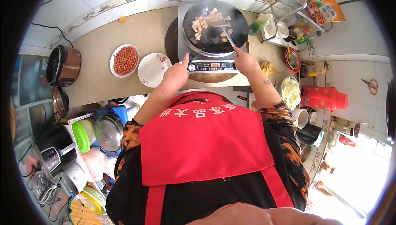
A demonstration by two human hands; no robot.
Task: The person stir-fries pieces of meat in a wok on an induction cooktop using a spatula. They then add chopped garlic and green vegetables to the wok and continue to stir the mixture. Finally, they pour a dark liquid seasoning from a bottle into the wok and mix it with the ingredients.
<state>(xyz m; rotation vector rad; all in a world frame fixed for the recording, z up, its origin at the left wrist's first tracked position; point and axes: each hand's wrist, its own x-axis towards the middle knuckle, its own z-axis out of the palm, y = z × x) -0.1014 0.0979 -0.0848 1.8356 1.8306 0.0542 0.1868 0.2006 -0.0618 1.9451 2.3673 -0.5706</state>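
A dark wok [213,44] sits on an induction cooker [213,66] with a lit display, and steam rises from it. Pale pieces of meat [200,24] lie in the wok, mostly on its far left side, with a few by the right wall. My left hand [177,76] grips the wok's black handle [193,55], the index finger stretched along it. In my right hand [247,62] is the handle of a metal spatula [229,37], its blade down among the meat. To the left stand a white plate [154,70] with a flamingo pattern and a bowl of peanuts [125,60].
A wire rack [286,4] with bottles and packets stands right of the wok. Further right are a plate of chopped cabbage [290,92], a red thermos flask [324,97] and scissors [371,86] on the wall. A rice cooker [66,65] stands at the counter's left end.
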